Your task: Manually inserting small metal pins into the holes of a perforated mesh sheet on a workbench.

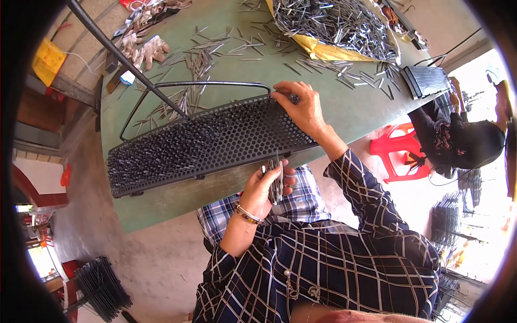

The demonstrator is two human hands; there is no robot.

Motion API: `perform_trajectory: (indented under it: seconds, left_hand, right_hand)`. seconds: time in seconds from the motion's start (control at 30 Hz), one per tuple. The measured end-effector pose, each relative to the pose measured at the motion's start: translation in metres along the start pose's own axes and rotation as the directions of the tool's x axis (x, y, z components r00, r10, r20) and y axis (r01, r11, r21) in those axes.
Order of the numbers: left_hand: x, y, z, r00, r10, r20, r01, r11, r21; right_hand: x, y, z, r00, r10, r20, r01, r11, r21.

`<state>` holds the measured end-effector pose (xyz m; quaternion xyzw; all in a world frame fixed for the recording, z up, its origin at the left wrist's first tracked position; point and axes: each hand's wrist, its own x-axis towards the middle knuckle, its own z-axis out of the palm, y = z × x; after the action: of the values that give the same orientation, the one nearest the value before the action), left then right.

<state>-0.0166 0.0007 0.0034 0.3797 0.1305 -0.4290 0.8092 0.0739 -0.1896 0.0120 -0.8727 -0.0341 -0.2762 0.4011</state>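
A long black perforated rack lies tilted on the green table before me. Dark metal pins stand thickly in the holes of its left part, while many holes toward the right show bare. My left hand, below the rack's near edge, is closed around a bundle of thin metal pins. At the far right corner of the rack my right hand has its fingers bent over the holes. The thumb and fingertips are drawn together there, and what they hold is too small to name. A bent black metal rod frame runs behind the rack.
A yellow-edged sack heaped with metal pins is on the far table, with loose pins scattered around. Work gloves lie far left. A red plastic stool and a co-worker at another rack are on the right.
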Motion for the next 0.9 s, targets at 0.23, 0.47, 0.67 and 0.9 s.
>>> perform_trajectory:
  seconds: [0.23,0.47,0.67,0.9]
  left_hand:
    - [0.001,-0.002,-0.002,0.998,0.055,-0.024,-0.052,0.992,0.111]
    - [0.002,0.001,-0.001,0.987,0.161,0.003,-0.16,0.981,0.111]
    - [0.003,0.006,0.007,0.959,0.281,0.032,-0.282,0.952,0.121]
    - [0.011,-0.001,-0.002,0.982,0.189,0.024,-0.19,0.978,0.087]
  right_hand:
    - [-0.006,0.0,-0.001,0.945,-0.309,0.105,0.324,0.924,-0.202]
    - [-0.014,-0.018,-0.011,0.959,-0.28,0.052,0.285,0.944,-0.169]
    - [-0.028,-0.047,-0.032,0.72,0.144,0.679,-0.408,0.879,0.246]
    - [-0.007,-0.026,-0.028,0.9,0.302,0.314,-0.402,0.855,0.327]
